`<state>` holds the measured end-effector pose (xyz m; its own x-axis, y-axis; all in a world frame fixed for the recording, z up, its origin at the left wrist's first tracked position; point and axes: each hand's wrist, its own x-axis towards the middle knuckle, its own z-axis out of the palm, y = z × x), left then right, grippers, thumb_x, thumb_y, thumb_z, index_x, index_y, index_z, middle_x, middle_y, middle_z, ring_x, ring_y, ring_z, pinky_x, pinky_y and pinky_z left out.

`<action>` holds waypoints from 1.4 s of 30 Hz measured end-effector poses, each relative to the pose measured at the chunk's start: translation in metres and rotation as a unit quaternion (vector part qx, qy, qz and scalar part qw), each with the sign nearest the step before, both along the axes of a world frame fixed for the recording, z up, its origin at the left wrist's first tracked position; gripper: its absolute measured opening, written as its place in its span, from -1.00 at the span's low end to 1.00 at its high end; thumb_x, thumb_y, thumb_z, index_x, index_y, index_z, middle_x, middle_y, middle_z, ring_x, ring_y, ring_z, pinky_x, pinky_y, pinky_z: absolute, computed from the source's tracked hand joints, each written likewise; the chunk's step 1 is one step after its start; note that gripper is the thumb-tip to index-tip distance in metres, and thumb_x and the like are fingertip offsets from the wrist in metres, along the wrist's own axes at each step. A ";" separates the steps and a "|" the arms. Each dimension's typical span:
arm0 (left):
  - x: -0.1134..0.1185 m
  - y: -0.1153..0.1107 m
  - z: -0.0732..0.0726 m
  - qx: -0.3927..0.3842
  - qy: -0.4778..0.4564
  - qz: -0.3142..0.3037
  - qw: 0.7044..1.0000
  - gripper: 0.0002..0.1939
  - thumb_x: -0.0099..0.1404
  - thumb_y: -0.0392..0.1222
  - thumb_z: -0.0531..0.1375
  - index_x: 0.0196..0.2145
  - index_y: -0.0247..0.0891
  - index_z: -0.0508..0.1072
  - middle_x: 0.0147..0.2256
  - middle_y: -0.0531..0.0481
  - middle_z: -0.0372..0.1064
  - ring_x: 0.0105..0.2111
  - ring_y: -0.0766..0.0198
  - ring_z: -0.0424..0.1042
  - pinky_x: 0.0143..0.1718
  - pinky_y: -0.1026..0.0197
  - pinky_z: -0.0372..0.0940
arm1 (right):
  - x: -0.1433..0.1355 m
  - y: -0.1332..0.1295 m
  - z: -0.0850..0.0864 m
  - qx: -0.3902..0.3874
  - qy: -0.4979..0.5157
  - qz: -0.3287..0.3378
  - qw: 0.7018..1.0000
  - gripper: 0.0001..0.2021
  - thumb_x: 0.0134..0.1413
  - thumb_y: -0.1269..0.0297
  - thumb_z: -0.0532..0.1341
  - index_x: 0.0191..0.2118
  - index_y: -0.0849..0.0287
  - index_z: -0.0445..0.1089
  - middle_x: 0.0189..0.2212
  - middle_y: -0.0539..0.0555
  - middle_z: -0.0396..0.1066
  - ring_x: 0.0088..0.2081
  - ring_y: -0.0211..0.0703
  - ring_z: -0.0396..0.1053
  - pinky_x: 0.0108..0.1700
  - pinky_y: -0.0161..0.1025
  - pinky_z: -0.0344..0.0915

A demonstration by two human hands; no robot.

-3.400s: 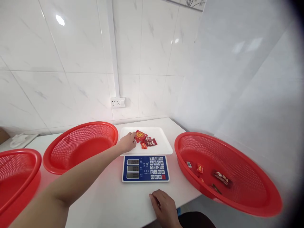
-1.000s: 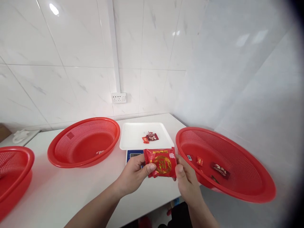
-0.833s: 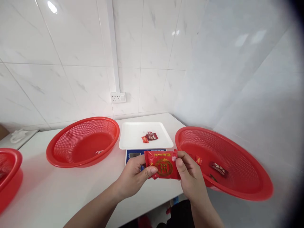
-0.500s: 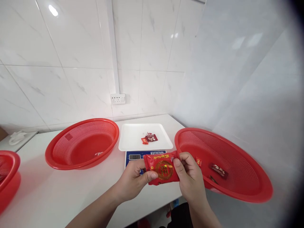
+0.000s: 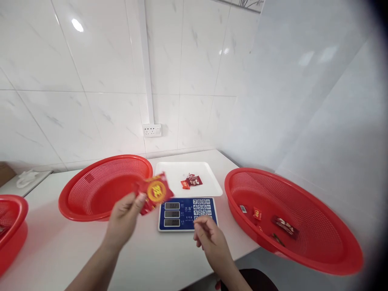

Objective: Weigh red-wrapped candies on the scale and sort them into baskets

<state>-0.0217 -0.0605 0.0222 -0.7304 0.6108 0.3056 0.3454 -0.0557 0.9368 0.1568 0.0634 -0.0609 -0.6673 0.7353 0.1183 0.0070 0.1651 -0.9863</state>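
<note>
A shiny red candy packet (image 5: 155, 193) with a round yellow emblem is gripped by its left edge between the thumb and fingers of my left hand (image 5: 124, 220). It is lifted in front of the left basket and the scale. My right hand (image 5: 214, 242) hovers over the lower right keys of the blue scale panel (image 5: 187, 226), fingers curled in towards the thumb, with nothing seen in them. On the scale's white tray (image 5: 166, 169) lies a small heap of wrapped sweets (image 5: 194, 180), dark red and bright red.
Red perforated baskets stand at the left (image 5: 68, 212), far left (image 5: 22, 202) and right (image 5: 342, 242). The right basket holds a dark red wrapped bar (image 5: 285, 226) and several small packets. A tiled wall with a socket (image 5: 152, 130) rises behind the white table (image 5: 69, 242).
My right hand has let go of the red packet and drawn back. My left hand has carried the packet left and up, uncovering the scale panel. The view has shifted slightly.
</note>
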 end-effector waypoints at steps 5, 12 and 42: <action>-0.052 -0.006 0.006 0.019 -0.048 0.152 0.987 -0.66 0.11 0.12 0.14 -0.43 -0.25 0.41 -0.50 0.04 0.39 -0.45 0.24 0.39 -0.44 0.25 0.34 | -0.004 -0.001 -0.040 0.027 -0.102 0.078 0.991 -0.79 0.07 0.15 0.06 -0.40 0.17 0.30 -0.61 -0.06 0.22 -0.52 -0.26 0.21 -0.46 -0.33 0.17; -0.034 0.050 -0.012 -0.170 0.123 -0.074 0.975 -0.62 0.26 0.05 -0.03 -0.11 -0.23 0.32 -0.15 -0.08 0.38 -0.16 0.19 0.38 -0.21 0.19 0.34 | 0.000 0.000 -0.064 0.014 -0.088 0.090 0.992 -0.80 0.05 0.17 0.08 -0.43 0.17 0.32 -0.62 -0.06 0.23 -0.54 -0.26 0.21 -0.46 -0.34 0.16; -0.063 0.090 0.003 -0.329 0.403 0.018 0.854 -0.67 0.28 -0.09 -0.04 -0.08 -0.26 0.32 -0.07 -0.17 0.34 -0.02 0.00 0.25 -0.03 -0.01 0.11 | 0.002 -0.004 -0.068 0.101 -0.088 0.052 0.990 -0.77 0.04 0.17 0.05 -0.47 0.18 0.32 -0.58 -0.02 0.27 -0.50 -0.24 0.21 -0.45 -0.34 0.13</action>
